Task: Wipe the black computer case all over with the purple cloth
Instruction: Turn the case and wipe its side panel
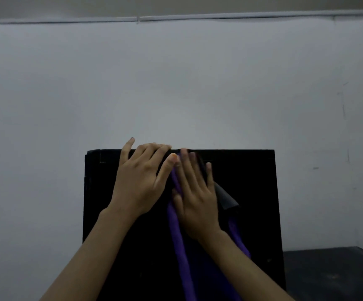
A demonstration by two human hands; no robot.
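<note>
The purple cloth (pixel 177 235) lies long on the black case (pixel 252 192), from my side to its far edge. My right hand (pixel 195 198) presses it flat — grip wide open, pinching nothing. My left hand (pixel 140 179), just beside, hooks its fingers over that far edge — so I think the right should wipe.

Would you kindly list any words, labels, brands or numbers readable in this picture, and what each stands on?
None can be read.
The black computer case shows no legible label or brand, the purple cloth carries no print, and the wall bears only faint scuffs and one small grey mark, too small to tell.
</note>
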